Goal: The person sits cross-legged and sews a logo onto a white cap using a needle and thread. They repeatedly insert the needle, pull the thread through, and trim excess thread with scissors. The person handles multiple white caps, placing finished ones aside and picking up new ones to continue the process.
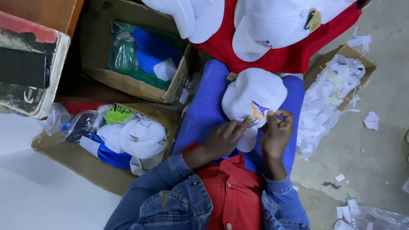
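Pinching a small tool [254, 121], the left hand [223, 138] works the cap [251, 96] embroidery; the right hand [277, 132] grips the cap at 3 o'clock. A slip could snag stitches.

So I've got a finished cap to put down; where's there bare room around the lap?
Bare grey floor lies right of the blue lap cloth, below the cardboard box of white paper scraps. The cardboard boxes of caps on the left are crowded.

Garment workshop, floor-level workplace: white caps [255, 25] stacked, cardboard boxes [136, 81] packed with bagged caps, paper scraps [328, 98] piled in a box and scattered on the concrete floor [383, 145].
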